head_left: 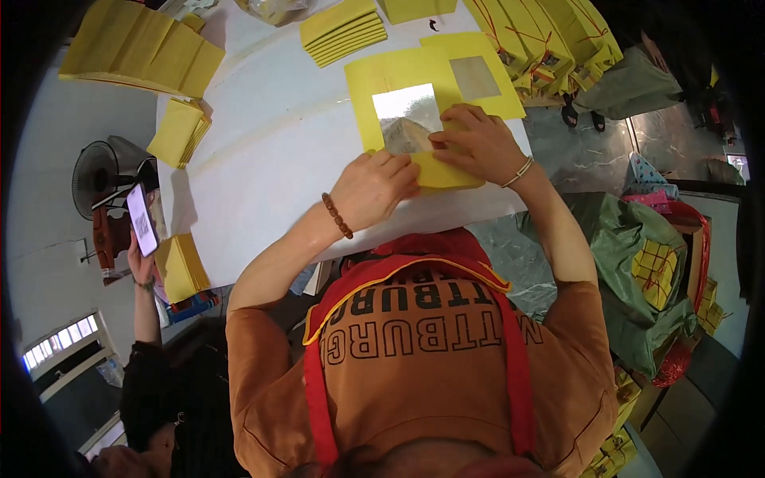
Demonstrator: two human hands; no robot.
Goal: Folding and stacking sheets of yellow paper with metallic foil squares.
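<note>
A table [263, 167] covered in white fills the upper middle of the frame, with the person's orange-brown shirt [414, 406] and red apron [422, 248] below it. At lower left, a co-worker in black [163, 378] raises an arm. A green sack [586, 239] lies at the right.

A long yellow bundle [143, 48] spans the upper left; yellow packets with red cords [550, 40] crowd the upper right. The worked yellow sheet [362, 95] is right of the upper centre, at the table's near edge, its lower part apparently folded, partly over another yellow sheet [510, 92].

The right hand [480, 143] rests on the sheet, fingers bent and slightly parted. The left hand [373, 187] is half closed, fingertips at the sheet's lower edge. Whether either pinches the paper, I cannot tell.

Between the hands and the sheet's upper edge sits a shiny silver square [406, 115]. Smaller are the co-worker's phone [143, 221] at left, and the left wrist's brown bead bracelet [337, 216].
</note>
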